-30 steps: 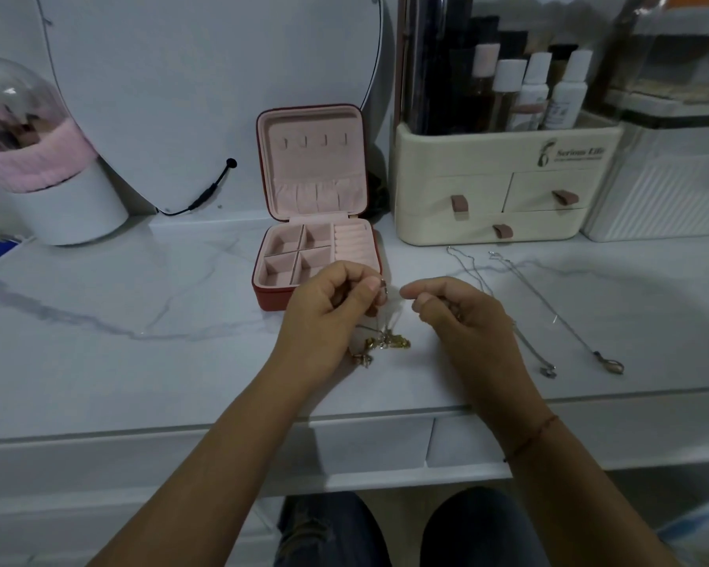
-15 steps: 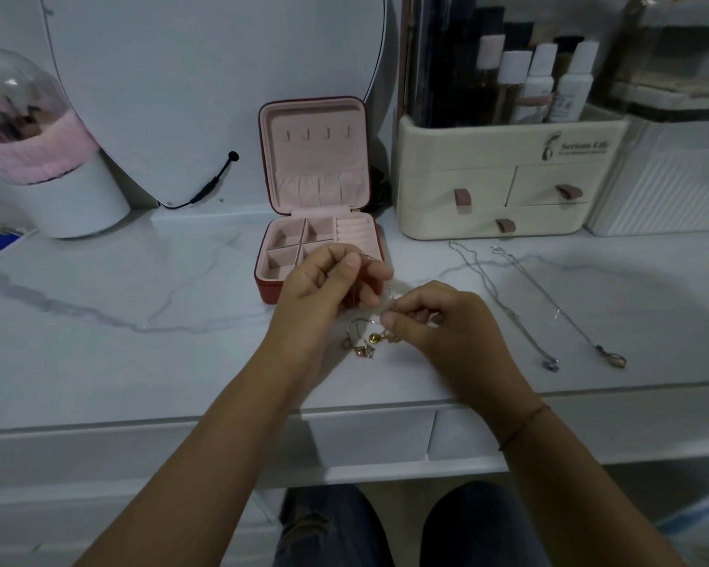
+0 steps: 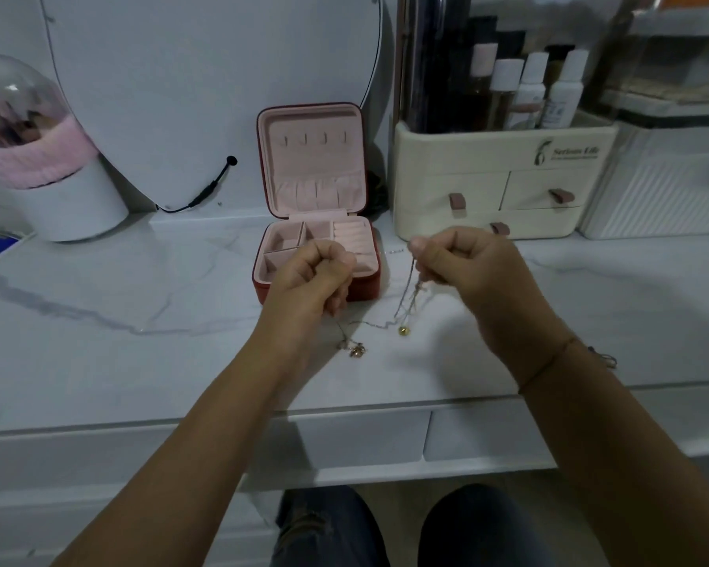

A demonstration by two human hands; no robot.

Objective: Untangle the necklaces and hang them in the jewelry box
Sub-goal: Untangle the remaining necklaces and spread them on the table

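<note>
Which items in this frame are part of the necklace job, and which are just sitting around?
In the job: tangled necklaces, gripped by left hand and right hand; open jewelry box.
Lying about: cream drawer organizer, bottles, brush holder, mirror, black cable.

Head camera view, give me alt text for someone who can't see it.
A person's left hand and right hand each grip tangled necklaces, holding the thin chains apart over a white marble tabletop, pendants hanging below. Behind them stands an open red jewelry box, pink inside, the hooks in its lid empty.
</note>
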